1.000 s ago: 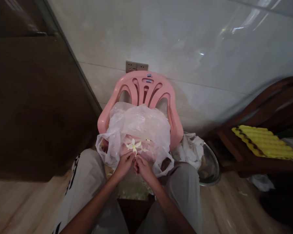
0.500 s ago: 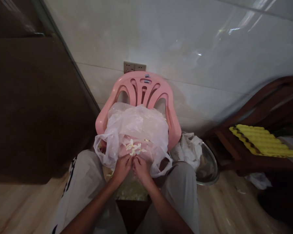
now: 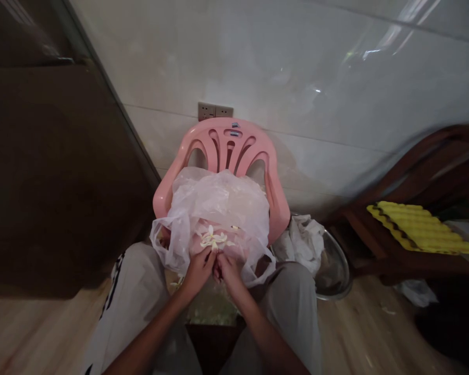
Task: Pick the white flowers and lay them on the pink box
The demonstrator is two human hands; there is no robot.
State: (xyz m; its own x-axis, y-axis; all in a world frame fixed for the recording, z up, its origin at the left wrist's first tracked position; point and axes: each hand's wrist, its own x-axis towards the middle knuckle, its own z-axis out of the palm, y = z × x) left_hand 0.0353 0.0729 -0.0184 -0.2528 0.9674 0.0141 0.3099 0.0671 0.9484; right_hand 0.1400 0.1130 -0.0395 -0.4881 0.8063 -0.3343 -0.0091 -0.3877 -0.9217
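White flowers [image 3: 214, 238] with slim petals stand up in a small bunch just above my fingertips. My left hand [image 3: 200, 265] is closed around their lower ends. Close beside it, fingertips nearly touching, my right hand [image 3: 225, 268] is closed too; what it pinches, if anything, is too small to make out. Behind the flowers a translucent white plastic bag [image 3: 219, 195] lies spread over the seat of a pink plastic chair [image 3: 279, 208]. Both hands are over the bag's near edge, between my knees.
A metal basin [image 3: 338, 268] holding a white bag [image 3: 307, 239] sits right of the chair. Farther right, a yellow ridged tray [image 3: 422, 226] rests on a dark wooden chair [image 3: 359, 224]. A dark cabinet [image 3: 54, 177] stands left, a tiled wall [image 3: 297, 67] behind.
The flowers now sit closer together in a bunch. My right hand has turned slightly and moved a little lower beside my left hand. The view has tilted up slightly.
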